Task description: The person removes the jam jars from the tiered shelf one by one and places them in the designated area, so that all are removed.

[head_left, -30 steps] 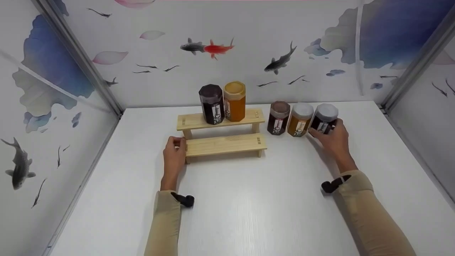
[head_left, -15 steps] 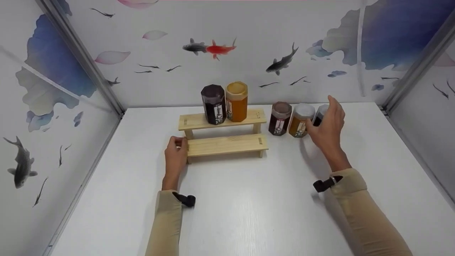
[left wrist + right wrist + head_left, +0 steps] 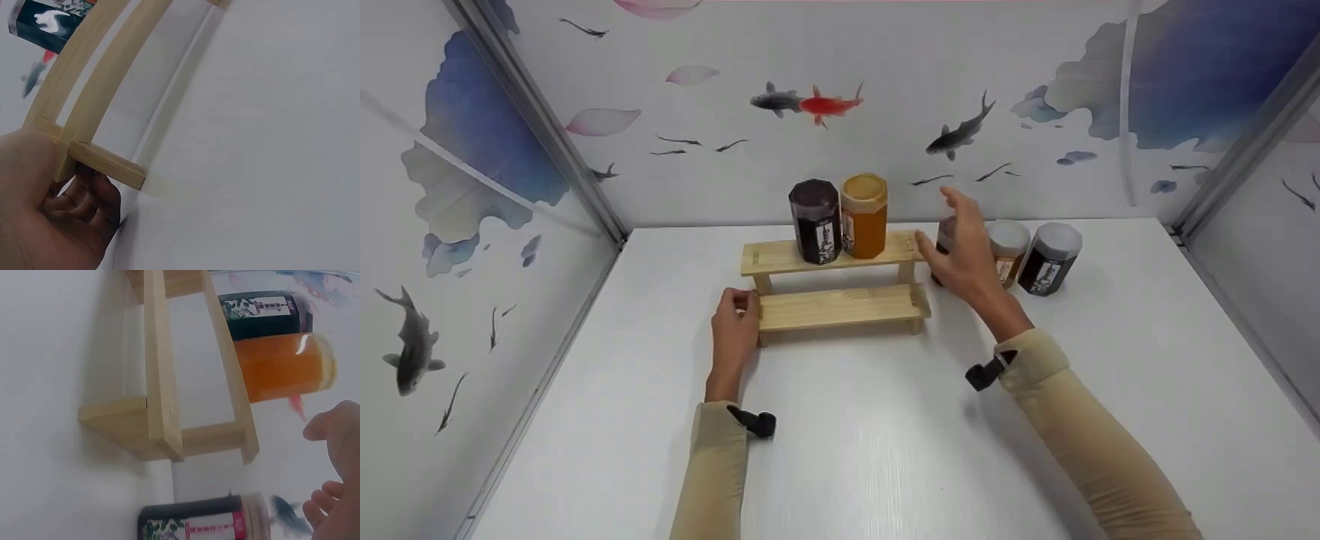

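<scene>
A two-tier wooden stand (image 3: 840, 307) is on the white table. At its left end my left hand (image 3: 735, 330) grips the wood, fingers curled beneath the board in the left wrist view. On the upper tier, a dark jar (image 3: 816, 225) and an orange honey jar (image 3: 865, 223) are side by side. My right hand (image 3: 966, 259) hovers at the stand's right, fingers extended and thumb apart, holding nothing. It partly hides a dark red jar (image 3: 946, 234), which appears in the right wrist view as a dark jar with a pink-and-white label (image 3: 194, 526).
Right of the dark red jar stand an amber jar (image 3: 1008, 241) with a whitish lid, partly behind my right hand, and a black jar (image 3: 1048, 261) with a whitish lid. A printed wall (image 3: 870, 45) closes off the table's back edge.
My right hand has let go of the black jar at the far right and moved left, opening, to the dark red jar. My left hand has kept its grip on the stand.
</scene>
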### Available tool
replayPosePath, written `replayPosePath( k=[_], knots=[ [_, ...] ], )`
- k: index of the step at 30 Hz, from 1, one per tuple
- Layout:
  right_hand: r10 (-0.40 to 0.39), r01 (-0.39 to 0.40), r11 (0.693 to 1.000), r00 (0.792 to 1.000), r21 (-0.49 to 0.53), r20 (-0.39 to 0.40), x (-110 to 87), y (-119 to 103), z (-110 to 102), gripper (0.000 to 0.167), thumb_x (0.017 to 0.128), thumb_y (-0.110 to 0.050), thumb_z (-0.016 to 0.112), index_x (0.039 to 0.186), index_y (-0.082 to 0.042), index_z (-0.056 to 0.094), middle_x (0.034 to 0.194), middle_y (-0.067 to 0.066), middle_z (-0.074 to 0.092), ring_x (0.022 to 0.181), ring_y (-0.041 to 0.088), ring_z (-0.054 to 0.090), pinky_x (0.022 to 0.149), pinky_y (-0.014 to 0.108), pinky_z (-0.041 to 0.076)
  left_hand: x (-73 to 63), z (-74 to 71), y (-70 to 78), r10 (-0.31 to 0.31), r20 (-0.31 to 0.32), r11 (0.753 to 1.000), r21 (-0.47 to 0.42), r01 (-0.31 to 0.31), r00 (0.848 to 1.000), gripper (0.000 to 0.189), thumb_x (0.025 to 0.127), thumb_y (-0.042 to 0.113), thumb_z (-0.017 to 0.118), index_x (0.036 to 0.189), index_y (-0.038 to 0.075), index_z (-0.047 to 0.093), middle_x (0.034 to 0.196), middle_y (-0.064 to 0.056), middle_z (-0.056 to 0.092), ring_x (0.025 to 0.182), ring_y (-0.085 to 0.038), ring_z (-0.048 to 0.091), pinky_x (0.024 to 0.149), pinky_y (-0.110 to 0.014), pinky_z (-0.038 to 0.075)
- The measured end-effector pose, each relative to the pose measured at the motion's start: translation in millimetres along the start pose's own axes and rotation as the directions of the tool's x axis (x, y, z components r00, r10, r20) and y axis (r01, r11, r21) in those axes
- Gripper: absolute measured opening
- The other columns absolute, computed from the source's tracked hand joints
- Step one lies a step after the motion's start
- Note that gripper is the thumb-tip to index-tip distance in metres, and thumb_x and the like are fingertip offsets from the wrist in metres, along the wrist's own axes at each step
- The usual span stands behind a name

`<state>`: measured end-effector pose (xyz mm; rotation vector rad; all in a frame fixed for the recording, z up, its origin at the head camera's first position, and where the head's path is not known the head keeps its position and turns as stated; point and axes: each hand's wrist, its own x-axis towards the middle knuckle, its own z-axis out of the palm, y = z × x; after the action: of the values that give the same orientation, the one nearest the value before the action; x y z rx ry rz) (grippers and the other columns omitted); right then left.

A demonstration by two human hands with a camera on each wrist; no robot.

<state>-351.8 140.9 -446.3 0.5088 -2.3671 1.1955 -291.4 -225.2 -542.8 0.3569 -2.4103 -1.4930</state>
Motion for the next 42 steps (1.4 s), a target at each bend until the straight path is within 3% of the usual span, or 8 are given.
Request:
replayPosePath(
  k=[5, 10, 15, 20, 26, 31, 37, 42],
  knots=[
    [0.022, -0.034, 0.995, 0.991, 0.094, 0.131, 5.3, -20, 28, 0.09, 0.101, -0.035, 0.079, 0.169, -0.011, 0.027, 0.171, 0.016, 0.035, 0.155, 0.034, 0.042, 0.124, 0.052, 0.043, 0.0, -1.1, 0.1, 0.009, 0.006, 1.0, -0.01, -0.008, 1.0, 0.028, 0.114, 0.03, 0.054, 0.123, 0.005, 0.062, 0.113, -0.013, 0.067, 0.1, -0.023, 0.062, 0.083, -0.032, 0.05],
    [0.078, -0.109, 0.981, 0.979, 0.163, 0.186, 9.9, -35, 56, 0.101, 0.097, -0.038, 0.084, 0.17, -0.008, 0.022, 0.171, 0.017, 0.036, 0.156, 0.033, 0.041, 0.126, 0.053, 0.04, 0.9, -2.4, 1.3, 0.006, 0.001, 1.0, -0.005, -0.006, 1.0, 0.028, 0.114, 0.03, 0.054, 0.123, 0.005, 0.062, 0.113, -0.013, 0.067, 0.1, -0.023, 0.062, 0.082, -0.032, 0.049],
    [0.126, -0.151, 0.969, 0.983, 0.197, 0.134, 10.9, -42, 80, 0.096, 0.096, -0.035, 0.085, 0.167, -0.007, 0.027, 0.161, 0.016, 0.049, 0.146, 0.03, 0.053, 0.122, 0.05, 0.045, 0.7, -1.9, 1.3, -0.004, 0.006, 1.0, 0.003, 0.004, 1.0, 0.028, 0.114, 0.031, 0.054, 0.123, 0.005, 0.062, 0.113, -0.012, 0.067, 0.1, -0.023, 0.062, 0.081, -0.031, 0.049],
    [0.2, -0.205, 0.957, 0.979, 0.207, 0.048, 10.2, -45, 90, 0.083, 0.097, -0.03, 0.084, 0.162, -0.007, 0.037, 0.154, 0.016, 0.057, 0.137, 0.032, 0.059, 0.118, 0.051, 0.047, 0.7, 0.3, 0.5, -0.011, 0.014, 1.0, -0.008, 0.011, 1.0, 0.028, 0.114, 0.032, 0.054, 0.123, 0.007, 0.062, 0.114, -0.011, 0.067, 0.101, -0.022, 0.062, 0.08, -0.031, 0.05],
    [0.227, -0.23, 0.948, 0.973, 0.22, 0.037, 6.6, -44, 86, 0.082, 0.096, -0.031, 0.085, 0.16, -0.009, 0.041, 0.153, 0.015, 0.059, 0.137, 0.031, 0.061, 0.118, 0.05, 0.048, 1.0, 1.0, -1.0, -0.012, 0.009, 1.0, -0.008, 0.012, 1.0, 0.027, 0.114, 0.032, 0.053, 0.122, 0.007, 0.062, 0.113, -0.011, 0.067, 0.099, -0.022, 0.062, 0.079, -0.031, 0.05],
    [0.232, -0.219, 0.926, 0.973, 0.306, -0.005, -2.4, -38, 76, 0.077, 0.096, -0.033, 0.086, 0.158, -0.011, 0.045, 0.151, 0.01, 0.062, 0.136, 0.027, 0.063, 0.116, 0.047, 0.051, 0.7, 1.2, -1.3, 0.008, 0.004, 1.0, 0.0, -0.008, 1.0, 0.028, 0.114, 0.031, 0.054, 0.122, 0.006, 0.063, 0.112, -0.012, 0.069, 0.099, -0.023, 0.064, 0.081, -0.032, 0.051],
    [0.251, -0.216, 0.889, 0.967, 0.404, -0.033, -14.0, -31, 46, 0.075, 0.097, -0.039, 0.084, 0.158, -0.015, 0.046, 0.155, 0.007, 0.059, 0.142, 0.024, 0.06, 0.122, 0.047, 0.047, 0.1, -0.2, 0.4, 0.012, 0.015, 1.0, -0.006, -0.012, 1.0, 0.029, 0.114, 0.032, 0.053, 0.123, 0.006, 0.063, 0.112, -0.012, 0.068, 0.099, -0.023, 0.064, 0.08, -0.033, 0.052],
    [0.23, -0.197, 0.894, 0.973, 0.403, -0.034, -30.0, -19, 21, 0.075, 0.097, -0.038, 0.083, 0.159, -0.017, 0.045, 0.156, 0.006, 0.057, 0.144, 0.024, 0.058, 0.124, 0.048, 0.045, -0.7, -1.9, 0.9, 0.002, 0.023, 1.0, -0.011, -0.002, 1.0, 0.029, 0.114, 0.032, 0.053, 0.124, 0.007, 0.062, 0.114, -0.011, 0.068, 0.1, -0.022, 0.063, 0.081, -0.032, 0.051]
  ],
)
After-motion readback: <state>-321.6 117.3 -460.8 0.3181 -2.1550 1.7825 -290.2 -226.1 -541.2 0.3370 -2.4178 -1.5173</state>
